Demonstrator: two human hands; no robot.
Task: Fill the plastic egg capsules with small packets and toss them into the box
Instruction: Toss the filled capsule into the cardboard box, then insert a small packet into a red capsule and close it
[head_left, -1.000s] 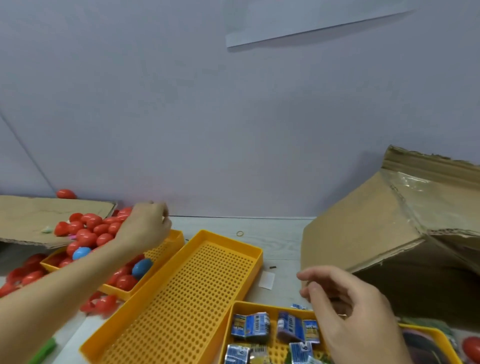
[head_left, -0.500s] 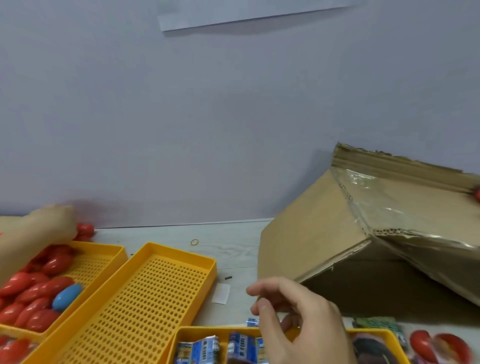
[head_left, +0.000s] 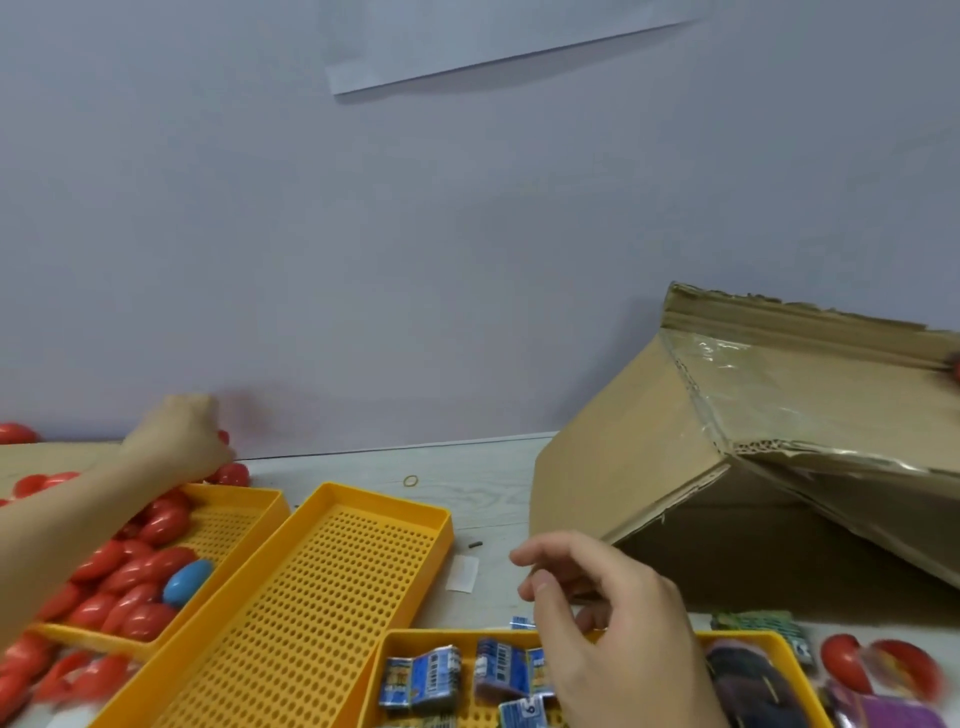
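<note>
Left hand (head_left: 179, 441): at middle left of the frame, fingers curled down over a red egg capsule (head_left: 224, 437) at the far end of the heap; we see red between the fingers, but cannot tell whether the grip is closed or merely resting on it.

Right hand (head_left: 608, 618): lower centre, fingers loosely bent and apart, hovering above the packet tray (head_left: 748, 640); we see nothing held in it.

Egg capsules: a red pile with one blue egg (head_left: 187, 581) in the left tray (head_left: 249, 496), more spilled on the tabletop (head_left: 493, 483) at lower left; two red halves (head_left: 878, 670) at lower right.

Small packets (head_left: 421, 675): blue, lying loose in the packet tray at bottom centre.

Perforated tray (head_left: 311, 613): between the two, nothing in it that we can see.

Box (head_left: 727, 441): cardboard, tilted on its side at right, its opening turned toward the lower right.

Risks, as we judge them:
- The left hand works at the edge of a loose heap; drawing one egg out could roll its neighbours off the tray and across the tabletop.
- A shallow hold on a smooth, rounded capsule may slip.
- Packets overlap, so the right hand could lift two at once.
- The box mouth slants; a careless toss could strike the flap and bounce out.
</note>
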